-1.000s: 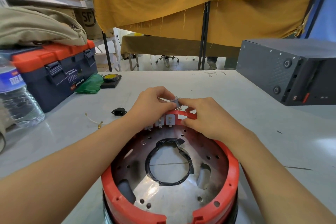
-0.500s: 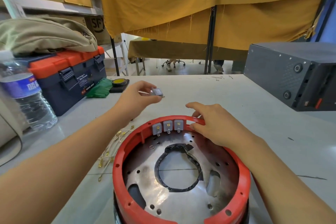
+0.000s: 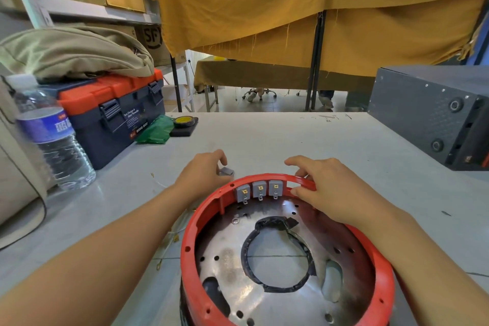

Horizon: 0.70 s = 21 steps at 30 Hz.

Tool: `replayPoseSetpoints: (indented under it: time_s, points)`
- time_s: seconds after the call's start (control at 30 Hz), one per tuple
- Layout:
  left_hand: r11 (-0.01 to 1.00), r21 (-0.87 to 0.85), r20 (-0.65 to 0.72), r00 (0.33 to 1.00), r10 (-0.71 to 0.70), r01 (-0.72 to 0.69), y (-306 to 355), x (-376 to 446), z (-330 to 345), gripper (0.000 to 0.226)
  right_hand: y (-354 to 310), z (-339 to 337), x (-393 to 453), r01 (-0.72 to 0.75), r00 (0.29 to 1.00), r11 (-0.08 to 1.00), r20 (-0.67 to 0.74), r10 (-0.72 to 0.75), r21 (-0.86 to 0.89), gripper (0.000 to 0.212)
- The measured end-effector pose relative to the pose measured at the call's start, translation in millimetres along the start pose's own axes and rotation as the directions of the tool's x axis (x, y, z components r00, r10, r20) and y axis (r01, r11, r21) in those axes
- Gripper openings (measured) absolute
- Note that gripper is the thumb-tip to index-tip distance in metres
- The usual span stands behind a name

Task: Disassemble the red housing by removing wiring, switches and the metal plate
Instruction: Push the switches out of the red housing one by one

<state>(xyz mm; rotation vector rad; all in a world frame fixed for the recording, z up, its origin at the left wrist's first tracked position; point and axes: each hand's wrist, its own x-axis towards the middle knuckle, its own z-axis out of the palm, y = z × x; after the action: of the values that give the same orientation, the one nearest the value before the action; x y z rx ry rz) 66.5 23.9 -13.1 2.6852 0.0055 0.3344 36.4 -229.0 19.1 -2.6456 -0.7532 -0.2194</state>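
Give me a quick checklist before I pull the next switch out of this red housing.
1. Removed switch out of the housing: ok, the left hand pinches it just outside the rim.
2. Left hand free for the next pull: not ok, it holds that switch.
3. Red housing steadied: ok, the right hand grips the far rim.
4. Switches left to remove: not ok, three grey switches sit in a row inside the far wall.
5. Wires off their terminals: ok as far as visible, bare tabs show; loose wires lie on the table left of the housing.
6. Metal plate fasteners: cannot tell.
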Motion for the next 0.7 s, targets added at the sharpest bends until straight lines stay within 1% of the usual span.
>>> replayPoseSetpoints:
  time_s: [0.1, 0.2, 0.27, 0.5, 0.6, 0.7]
  points:
    - [0.99, 0.14, -0.012, 1.0, 0.022, -0.02, -1.6, 2.4, 0.3, 0.024, -0.1, -0.2, -0.1, -0.003, 1.0, 1.0, 0.005, 0.003, 0.004, 0.049]
    - [0.976, 0.216, -0.011, 1.0, 0.028, -0.025, -4.1, 5.6, 1.4, 0.029, -0.1, -0.3, 0.1, -0.004, 1.0, 1.0, 0.01, 0.004, 0.005, 0.048]
    - [0.971, 0.237, -0.007, 1.0, 0.03, -0.027, -6.2, 7.0, 2.0, 0.031, -0.3, -0.4, -0.1, -0.006, 1.0, 1.0, 0.013, 0.006, 0.003, 0.048]
    - [0.971, 0.238, 0.031, 0.999, 0.009, -0.016, -6.1, 10.2, 2.0, 0.035, -0.2, 0.6, 0.2, -0.016, 1.0, 1.0, 0.025, 0.016, 0.005, 0.045]
    - [0.973, 0.228, 0.047, 0.999, 0.002, -0.013, -4.8, 9.8, 0.7, 0.04, -0.5, 0.6, -0.6, -0.02, 0.999, 1.0, 0.026, 0.019, 0.007, 0.044]
    - [0.992, 0.122, 0.03, 0.999, 0.026, -0.03, 2.1, 6.4, -5.6, 0.038, -0.4, 0.4, -1.2, -0.02, 0.999, 1.0, 0.026, 0.02, 0.009, 0.04]
